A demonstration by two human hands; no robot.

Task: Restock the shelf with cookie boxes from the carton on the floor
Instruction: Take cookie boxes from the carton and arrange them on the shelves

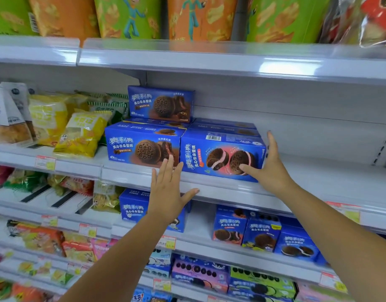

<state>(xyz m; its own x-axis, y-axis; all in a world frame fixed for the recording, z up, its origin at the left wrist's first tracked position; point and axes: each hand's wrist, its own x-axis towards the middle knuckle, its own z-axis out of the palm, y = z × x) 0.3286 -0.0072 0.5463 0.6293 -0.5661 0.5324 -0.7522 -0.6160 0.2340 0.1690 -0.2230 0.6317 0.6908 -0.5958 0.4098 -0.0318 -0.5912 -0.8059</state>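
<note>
Two open hands — your right hand (271, 171) squares the pink-cream box (222, 155) on the shelf (296, 184); left hand (168, 192) holds nothing.

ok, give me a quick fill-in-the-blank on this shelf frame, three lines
1. The right hand touches the box with ____ cream cookies.
2. The left hand is open and holds ____.
3. One chocolate box stands ____ the boxes behind the front row.

Missing words: pink; nothing; on top of
</note>
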